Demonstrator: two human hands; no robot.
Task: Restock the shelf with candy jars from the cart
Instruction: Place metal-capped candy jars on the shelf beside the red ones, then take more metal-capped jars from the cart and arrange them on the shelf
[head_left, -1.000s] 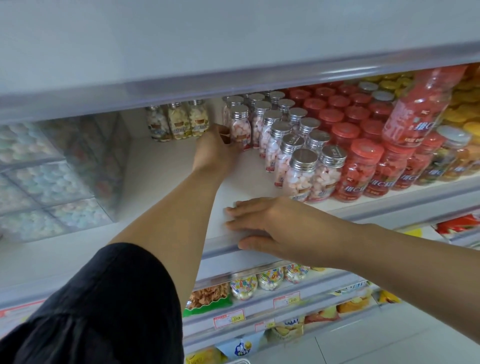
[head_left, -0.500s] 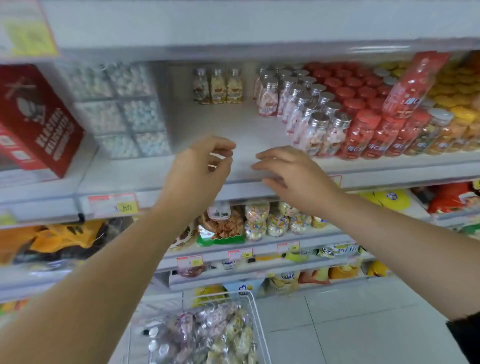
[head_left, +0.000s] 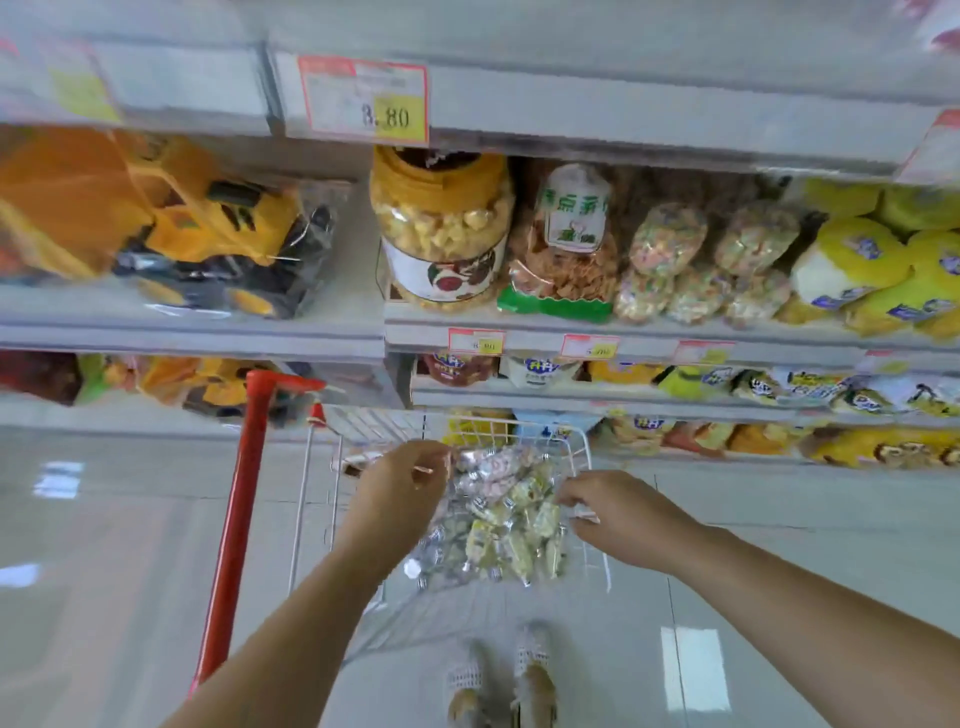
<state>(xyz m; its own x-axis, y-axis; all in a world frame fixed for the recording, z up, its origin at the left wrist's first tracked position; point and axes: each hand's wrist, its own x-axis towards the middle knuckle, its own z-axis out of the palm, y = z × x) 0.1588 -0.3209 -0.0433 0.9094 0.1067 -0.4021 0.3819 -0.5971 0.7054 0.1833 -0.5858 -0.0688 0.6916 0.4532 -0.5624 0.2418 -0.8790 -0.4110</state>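
Head view, left hand (head_left: 400, 499) and right hand (head_left: 618, 514) curled over candy jars (head_left: 498, 514) in cart (head_left: 519, 422), grip unclear

White wire on the cart basket (head_left: 583, 451); its post (head_left: 235, 519) red. The candy jars (head_left: 501, 519) in it: silver caps, pale yellow and pink contents, possibly some green, blurred. price tag (head_left: 332, 98): red border, yellow patch. big tub (head_left: 441, 228): yellow lid, white-and-maroon label. toy truck (head_left: 223, 234): yellow, black. shoes (head_left: 532, 657): white, mesh-patterned.
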